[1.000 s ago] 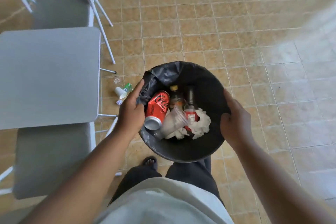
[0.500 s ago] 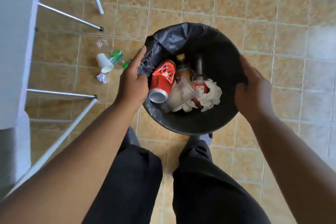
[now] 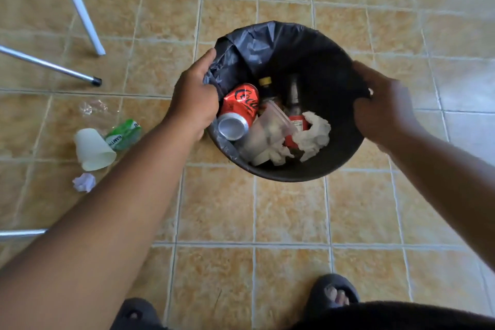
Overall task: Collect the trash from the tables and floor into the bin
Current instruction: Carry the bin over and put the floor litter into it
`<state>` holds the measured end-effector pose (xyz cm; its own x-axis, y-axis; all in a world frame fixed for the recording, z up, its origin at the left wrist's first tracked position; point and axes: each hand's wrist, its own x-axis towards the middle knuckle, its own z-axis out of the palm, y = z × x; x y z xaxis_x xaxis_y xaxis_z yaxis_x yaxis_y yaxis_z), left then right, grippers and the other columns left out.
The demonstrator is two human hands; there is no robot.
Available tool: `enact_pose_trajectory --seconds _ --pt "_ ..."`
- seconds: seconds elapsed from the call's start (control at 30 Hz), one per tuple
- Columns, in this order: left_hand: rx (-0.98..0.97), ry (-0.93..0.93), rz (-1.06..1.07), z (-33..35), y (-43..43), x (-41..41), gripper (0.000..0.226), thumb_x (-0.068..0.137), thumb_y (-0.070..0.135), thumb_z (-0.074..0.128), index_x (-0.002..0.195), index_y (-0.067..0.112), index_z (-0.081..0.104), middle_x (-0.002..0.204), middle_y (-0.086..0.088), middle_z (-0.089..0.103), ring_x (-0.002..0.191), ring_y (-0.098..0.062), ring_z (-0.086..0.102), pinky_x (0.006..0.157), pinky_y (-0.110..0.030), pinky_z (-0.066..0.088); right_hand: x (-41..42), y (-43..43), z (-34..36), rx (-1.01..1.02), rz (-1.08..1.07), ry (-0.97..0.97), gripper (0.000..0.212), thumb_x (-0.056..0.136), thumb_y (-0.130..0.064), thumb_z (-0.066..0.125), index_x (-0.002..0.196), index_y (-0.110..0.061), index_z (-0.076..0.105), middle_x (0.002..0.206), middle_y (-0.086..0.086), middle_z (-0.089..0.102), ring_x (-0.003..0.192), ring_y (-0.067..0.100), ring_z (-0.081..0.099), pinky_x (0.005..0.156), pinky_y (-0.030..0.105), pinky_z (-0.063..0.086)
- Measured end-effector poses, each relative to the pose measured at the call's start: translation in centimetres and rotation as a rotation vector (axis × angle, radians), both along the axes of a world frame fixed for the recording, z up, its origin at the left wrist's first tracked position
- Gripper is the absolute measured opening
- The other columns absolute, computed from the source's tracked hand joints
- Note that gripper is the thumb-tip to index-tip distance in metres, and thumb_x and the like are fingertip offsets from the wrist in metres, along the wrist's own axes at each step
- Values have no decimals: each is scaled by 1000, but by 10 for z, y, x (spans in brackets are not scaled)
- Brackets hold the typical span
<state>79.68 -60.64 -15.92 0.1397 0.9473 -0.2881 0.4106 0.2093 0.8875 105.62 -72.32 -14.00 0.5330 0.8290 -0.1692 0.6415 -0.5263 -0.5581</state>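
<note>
Bin (image 3: 284, 173) sits on the tiled floor (image 3: 289, 211), held at opposite rim sides: left hand (image 3: 194, 98) grip closed over the black liner (image 3: 241, 51) edge, right hand (image 3: 380, 104) blurred, grip apparently on the rim. Likely positioned near remaining floor trash: white cup (image 3: 92, 150), green wrapper (image 3: 124, 134), crumpled paper (image 3: 84, 182) just left. Can (image 3: 238, 112), tissue (image 3: 313, 132) already inside.
</note>
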Motion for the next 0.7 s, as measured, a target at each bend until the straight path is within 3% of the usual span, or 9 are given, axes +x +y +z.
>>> enact_pose_trajectory --seconds 0.07,0.17,0.23,0.37,0.43,0.5,0.57,0.63,0.7 --pt "18 8 0 -3 10 4 75 85 -11 34 150 26 42 145 1 54 123 -10 57 99 -22 49 1 9 -6 22 -2 -4 79 80 8 36 146 -34 45 133 4 63 122 26 57 88 22 40" --pt "33 42 -22 4 18 11 75 87 -9 32 151 31 39 150 1 49 103 -5 62 68 -8 48 0 18 -6 34 -28 -28 79 80 7 36 148 -33 44 133 6 62 122 29 56 93 26 42" --pt "65 99 -60 7 17 12 74 90 -7 32 152 33 36 153 0 45 91 -14 65 59 -14 46 -4 15 -6 29 -12 -71 76 83 7 38 150 -27 41 135 10 60 122 31 55 95 27 42" --pt "161 184 -99 -3 14 5 70 93 -3 33 154 31 31 152 -9 45 109 -38 62 83 -36 50 -13 8 -13 39 45 -102 71 88 6 40 155 -18 32 135 17 54 118 34 53 86 21 34" --pt "175 190 -111 -8 14 4 69 94 -2 35 155 32 30 151 -10 46 104 -40 62 77 -35 47 -13 10 -16 33 64 -132 70 89 4 42 155 -17 30 131 19 53 113 35 53 83 23 34" --pt "172 182 -123 -7 12 5 64 98 5 39 155 33 29 152 -5 45 95 -25 65 71 -28 43 -12 11 -16 32 103 -207 67 90 -3 47 154 -15 32 136 21 50 117 38 52 86 30 41" --pt "180 155 -115 -3 10 0 55 102 21 46 154 30 32 153 0 44 105 -1 60 83 -19 40 -16 13 -7 47 137 -314 63 90 -13 53 150 -15 37 146 20 41 130 40 43 99 45 46" --pt "176 75 -33 1 13 -13 51 102 34 48 151 26 38 153 1 45 130 -6 50 96 -17 35 -32 20 9 135 184 -373 58 89 -17 57 146 -12 43 147 20 41 135 40 39 104 51 43" --pt "160 18 98 0 21 -36 49 101 38 49 147 24 45 148 1 51 128 -6 51 98 -18 39 -60 31 24 268 291 -379 53 88 -18 56 139 -7 51 136 21 51 126 40 47 99 47 45"
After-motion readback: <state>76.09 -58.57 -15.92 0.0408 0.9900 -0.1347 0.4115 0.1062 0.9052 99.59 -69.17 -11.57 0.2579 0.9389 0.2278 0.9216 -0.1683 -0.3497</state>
